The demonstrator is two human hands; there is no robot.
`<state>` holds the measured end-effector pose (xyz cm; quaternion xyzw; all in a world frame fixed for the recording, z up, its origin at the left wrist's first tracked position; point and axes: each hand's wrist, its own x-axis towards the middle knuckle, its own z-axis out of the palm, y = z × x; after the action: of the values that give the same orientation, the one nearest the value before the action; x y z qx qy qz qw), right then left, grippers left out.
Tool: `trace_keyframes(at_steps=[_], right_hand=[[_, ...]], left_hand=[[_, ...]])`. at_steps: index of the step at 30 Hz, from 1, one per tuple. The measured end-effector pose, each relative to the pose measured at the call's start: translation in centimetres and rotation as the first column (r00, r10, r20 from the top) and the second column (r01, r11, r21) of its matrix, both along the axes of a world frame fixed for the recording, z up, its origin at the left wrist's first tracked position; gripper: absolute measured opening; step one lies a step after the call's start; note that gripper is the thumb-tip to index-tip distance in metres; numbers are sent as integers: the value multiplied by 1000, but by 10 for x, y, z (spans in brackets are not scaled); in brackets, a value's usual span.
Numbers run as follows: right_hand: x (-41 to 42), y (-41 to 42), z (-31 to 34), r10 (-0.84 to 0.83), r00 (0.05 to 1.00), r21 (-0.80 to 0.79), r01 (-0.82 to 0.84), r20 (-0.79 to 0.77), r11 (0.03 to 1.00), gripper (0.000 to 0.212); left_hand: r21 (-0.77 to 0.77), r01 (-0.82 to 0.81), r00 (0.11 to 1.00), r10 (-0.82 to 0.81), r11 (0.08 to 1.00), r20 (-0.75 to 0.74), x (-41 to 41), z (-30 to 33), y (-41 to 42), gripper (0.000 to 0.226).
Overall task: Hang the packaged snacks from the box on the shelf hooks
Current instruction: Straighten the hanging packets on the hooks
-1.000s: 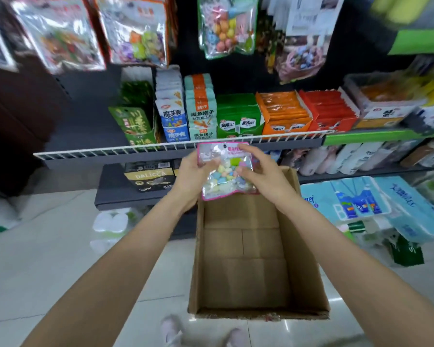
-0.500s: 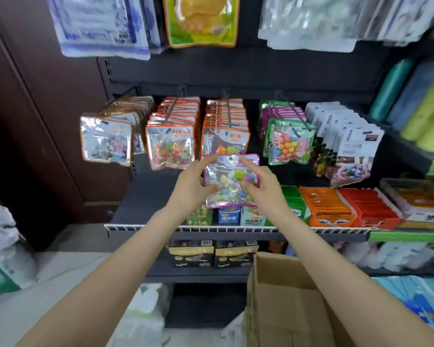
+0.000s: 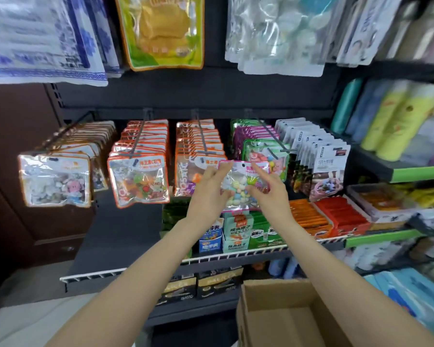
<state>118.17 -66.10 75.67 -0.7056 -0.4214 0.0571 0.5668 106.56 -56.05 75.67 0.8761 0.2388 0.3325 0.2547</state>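
The pink-edged snack pack is held upright before the hooked packs, pinched at 9 o'clock by the left hand and at 3 o'clock by the right hand, with the box at 6 o'clock below.

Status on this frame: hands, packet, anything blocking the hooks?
Left hand and right hand both grip the pink-edged candy packet. Packet raised before the hooks, not hung. Green-edged packet fills the nearest hook's tip.
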Motion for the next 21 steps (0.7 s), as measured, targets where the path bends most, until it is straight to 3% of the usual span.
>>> trace_keyframes(at_steps=[9, 21], right_hand=[[82, -20, -13, -34, 995, 24, 32, 95, 999, 57], [109, -10, -11, 39, 992, -9, -38, 120, 999, 57]], left_hand=[[-24, -37, 999, 37, 999, -12, 81, -2, -27, 71], [-28, -188, 982, 187, 982, -34, 103, -3, -32, 72]])
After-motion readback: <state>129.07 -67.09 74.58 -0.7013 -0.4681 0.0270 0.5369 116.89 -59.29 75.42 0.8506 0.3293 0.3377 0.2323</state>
